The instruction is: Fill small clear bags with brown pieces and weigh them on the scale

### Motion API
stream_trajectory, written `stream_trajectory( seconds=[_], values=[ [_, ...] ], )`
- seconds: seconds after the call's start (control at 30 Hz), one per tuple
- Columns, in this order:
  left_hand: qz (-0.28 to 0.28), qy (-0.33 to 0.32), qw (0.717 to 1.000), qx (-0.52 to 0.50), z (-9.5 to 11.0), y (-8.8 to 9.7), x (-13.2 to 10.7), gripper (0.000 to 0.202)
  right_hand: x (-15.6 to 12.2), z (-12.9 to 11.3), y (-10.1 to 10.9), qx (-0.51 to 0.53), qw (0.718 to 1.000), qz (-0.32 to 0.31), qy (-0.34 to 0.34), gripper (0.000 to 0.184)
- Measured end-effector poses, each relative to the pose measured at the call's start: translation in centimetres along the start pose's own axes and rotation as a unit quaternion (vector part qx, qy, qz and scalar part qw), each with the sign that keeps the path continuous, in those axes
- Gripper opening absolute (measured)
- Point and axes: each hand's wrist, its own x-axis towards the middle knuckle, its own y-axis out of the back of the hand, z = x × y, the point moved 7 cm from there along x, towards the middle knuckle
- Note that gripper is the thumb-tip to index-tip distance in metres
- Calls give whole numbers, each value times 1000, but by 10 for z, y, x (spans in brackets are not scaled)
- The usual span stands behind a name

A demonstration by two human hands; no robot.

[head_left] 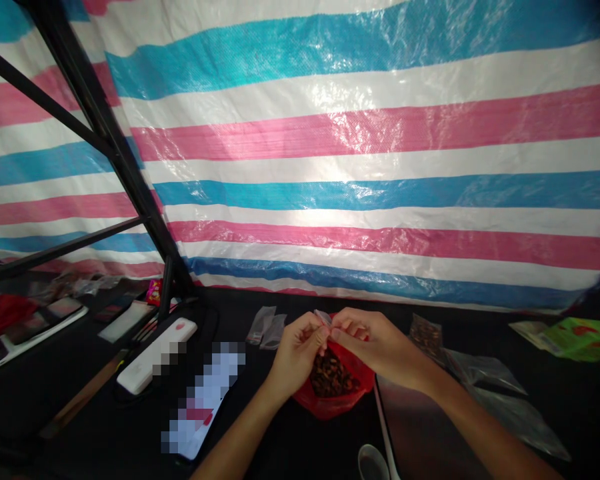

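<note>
My left hand [297, 350] and my right hand [375, 347] meet low in the middle of the view, fingertips pinched together on a small clear plastic pouch [324, 319]. Right under them sits an open red plastic bag [337, 387] filled with dark brown bits. Both hands are closed on the pouch, above the bag's mouth. Two more empty clear pouches [266, 328] lie on the black table just left of my left hand.
A white power strip [156, 355] and a blurred-out flat object [205, 397] lie to the left. A spoon [373, 463] and a dark flat tray [420, 427] sit at the bottom right. Clear bags [485, 373], a filled pouch [425, 333] and green packets [575, 337] lie right. A striped tarp [360, 153] hangs behind, with a black metal frame [105, 133] at left.
</note>
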Motion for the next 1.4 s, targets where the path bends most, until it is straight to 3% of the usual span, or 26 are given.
stream_trajectory(
  seconds=[0.13, 0.27, 0.47, 0.6, 0.7, 0.77, 0.83, 0.93, 1.03, 1.23, 1.4],
  values=[
    [-21, 5, 999, 49, -1, -7, -4, 35, -1, 6, -1, -44, 999, 16, -5, 18],
    [-2, 2, 994, 109, 2, -7, -6, 31, -1, 6, -11, -131, 991, 22, 27, 18],
    [20, -16, 975, 219, 7, 3, -3, 25, -1, 1, 4, -239, 964, 112, 35, 19],
    [64, -14, 967, 244, 8, 16, 0, 23, -1, 6, 10, -213, 972, 104, -2, 23],
    [86, -39, 959, 267, 10, 22, 0, 23, 2, 26, 0, -68, 995, 55, -56, 29],
    [68, -81, 948, 300, 15, 20, -1, 24, 5, 42, -6, 48, 992, 47, -107, 45],
    [14, -125, 936, 330, 20, 13, -3, 22, 7, 53, -8, 117, 981, 60, -145, 61],
    [-69, -159, 914, 366, 23, 3, -7, 19, 10, 57, -5, 137, 977, 75, -142, 71],
    [-116, -159, 899, 390, 26, 0, -8, 16, 10, 55, 0, 119, 982, 96, -108, 75],
    [-142, -163, 881, 420, 33, 3, -7, 14, 11, 59, -1, 132, 981, 88, -116, 67],
    [-146, -138, 870, 450, 26, 6, -4, 12, 15, 51, 3, 72, 993, 77, -47, 35]
  ],
)
